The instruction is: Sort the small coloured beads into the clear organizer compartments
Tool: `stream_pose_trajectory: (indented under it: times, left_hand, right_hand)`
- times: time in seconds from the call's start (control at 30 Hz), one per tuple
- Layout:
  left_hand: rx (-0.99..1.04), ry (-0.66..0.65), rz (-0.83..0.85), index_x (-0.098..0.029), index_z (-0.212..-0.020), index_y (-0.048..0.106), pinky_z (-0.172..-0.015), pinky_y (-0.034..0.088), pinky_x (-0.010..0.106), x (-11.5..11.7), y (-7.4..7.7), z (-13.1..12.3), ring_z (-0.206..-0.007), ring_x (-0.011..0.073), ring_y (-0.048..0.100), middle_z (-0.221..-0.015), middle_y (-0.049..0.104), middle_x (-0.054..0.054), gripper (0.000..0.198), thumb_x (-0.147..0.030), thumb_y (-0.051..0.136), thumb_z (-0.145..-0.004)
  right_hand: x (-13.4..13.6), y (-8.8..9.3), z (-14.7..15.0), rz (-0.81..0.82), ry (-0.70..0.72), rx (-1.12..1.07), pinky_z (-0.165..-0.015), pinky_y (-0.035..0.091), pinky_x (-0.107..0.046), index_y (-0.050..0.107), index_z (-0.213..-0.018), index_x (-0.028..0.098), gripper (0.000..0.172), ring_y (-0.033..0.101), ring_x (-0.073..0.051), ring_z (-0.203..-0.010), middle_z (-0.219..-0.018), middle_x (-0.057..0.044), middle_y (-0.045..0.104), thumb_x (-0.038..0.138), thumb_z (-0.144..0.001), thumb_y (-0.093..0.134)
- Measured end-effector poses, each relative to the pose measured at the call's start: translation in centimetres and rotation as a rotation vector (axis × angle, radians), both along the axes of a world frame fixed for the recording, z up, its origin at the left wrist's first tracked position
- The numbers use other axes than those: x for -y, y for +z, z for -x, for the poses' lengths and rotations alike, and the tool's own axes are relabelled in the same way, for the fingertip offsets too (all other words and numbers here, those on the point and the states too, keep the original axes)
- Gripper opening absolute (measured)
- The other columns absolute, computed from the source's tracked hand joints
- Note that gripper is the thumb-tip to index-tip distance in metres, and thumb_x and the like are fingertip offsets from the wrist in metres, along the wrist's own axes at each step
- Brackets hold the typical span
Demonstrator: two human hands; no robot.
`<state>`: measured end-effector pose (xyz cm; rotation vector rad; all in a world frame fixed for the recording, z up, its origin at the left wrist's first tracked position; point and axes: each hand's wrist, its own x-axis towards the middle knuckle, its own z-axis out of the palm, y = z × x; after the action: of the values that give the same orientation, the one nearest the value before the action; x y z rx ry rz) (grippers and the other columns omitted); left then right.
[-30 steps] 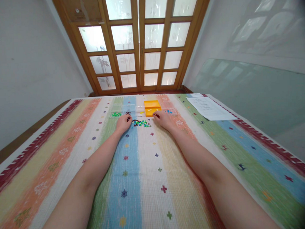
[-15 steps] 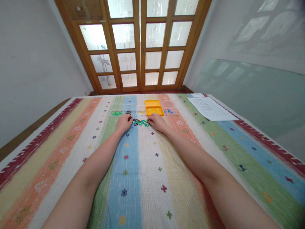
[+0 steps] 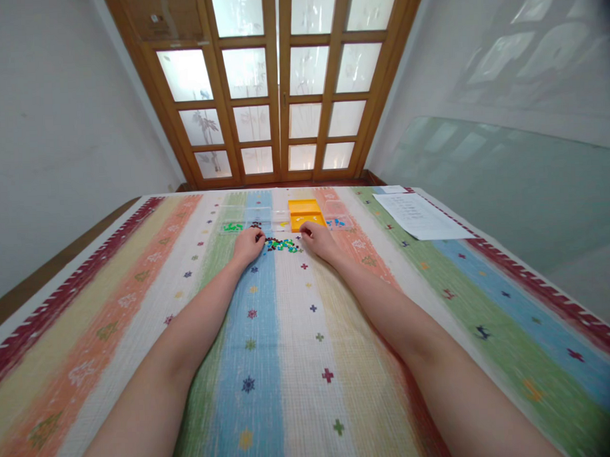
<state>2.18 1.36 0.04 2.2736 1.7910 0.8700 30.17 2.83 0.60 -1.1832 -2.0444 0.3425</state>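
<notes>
A loose pile of small green, blue and dark red pieces (image 3: 283, 245) lies on the striped tablecloth between my hands. At the pile's left edge my left hand (image 3: 248, 246) rests with its fingers curled and pinched together; whatever they hold is too small to make out. My right hand (image 3: 316, 239) is just right of the pile, in front of the yellow box (image 3: 307, 207), its fingertips pressed together around something I cannot make out. Behind my left hand are green pieces (image 3: 233, 227) and dark red pieces (image 3: 255, 224) in clear boxes. Blue pieces (image 3: 337, 223) sit in another clear box on the right.
Printed paper sheets (image 3: 419, 216) lie at the table's far right. The striped tablecloth (image 3: 300, 362) covers the table. Beyond its far edge stand wooden doors with glass panes (image 3: 280, 103). A glass sheet (image 3: 483, 175) leans along the right wall.
My right hand has moved slightly up and to the right, off the pile's right edge and closer to the yellow box. My left hand has stayed nearly still.
</notes>
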Motion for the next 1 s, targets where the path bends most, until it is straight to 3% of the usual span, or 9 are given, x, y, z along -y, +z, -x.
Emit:
stream_pose_trajectory:
  times: [0.43, 1.0]
  left_hand:
    - [-0.021, -0.003, -0.008, -0.021, -0.092, 0.074, -0.088, 0.048, 0.036, -0.1, -0.2, 0.0, -0.095, 0.0241, 0.065, -0.097, 0.074, 0.008, 0.018, -0.025, 0.056, -0.094]
    - [-0.02, -0.008, 0.007, -0.021, -0.093, 0.075, -0.093, 0.048, 0.036, 0.0, -0.1, 0.0, -0.098, 0.024, 0.064, -0.099, 0.074, 0.008, 0.019, -0.026, 0.056, -0.094]
  right_hand:
    - [-2.9, -1.3, -2.3, 0.09, -0.185, -0.382, -0.092, 0.05, -0.037, 0.072, -0.094, 0.02, 0.022, 0.066, -0.023, -0.093, -0.099, -0.008, 0.075, 0.027, -0.086, 0.052]
    - [-4.0, -1.7, -3.5, 0.124, -0.323, -0.494, -0.088, 0.053, -0.039, 0.076, -0.095, 0.017, 0.03, 0.068, -0.025, -0.09, -0.097, -0.009, 0.078, 0.038, -0.085, 0.056]
